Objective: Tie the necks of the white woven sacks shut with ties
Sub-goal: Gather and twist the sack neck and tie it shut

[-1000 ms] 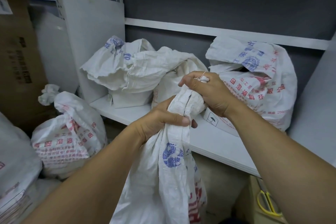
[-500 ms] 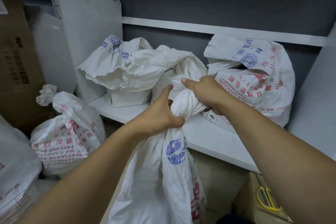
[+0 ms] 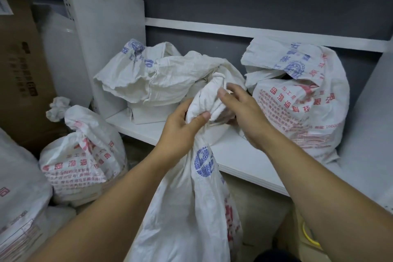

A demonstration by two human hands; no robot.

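A white woven sack (image 3: 191, 208) with blue and red print hangs in front of me, below the shelf edge. Its neck (image 3: 210, 95) is bunched into a twisted knob. My left hand (image 3: 180, 127) grips the neck just under that knob, thumb across the front. My right hand (image 3: 244, 112) is against the knob's right side, thumb raised, its curled fingers blurred by motion. A pale sliver between its thumb and forefinger looks like the tie (image 3: 230, 92); the rest of the tie is hidden.
On the white shelf (image 3: 234, 155) sit an open-topped sack (image 3: 136, 78) and a printed sack (image 3: 302, 108). A tied sack (image 3: 85, 155) stands on the floor at left beside another sack (image 3: 17, 187) and a cardboard box (image 3: 19, 59). Yellow-handled scissors (image 3: 308, 234) lie lower right.
My right hand has come off the top of the neck and swung round to its right side. My left hand keeps its grip below the knob.
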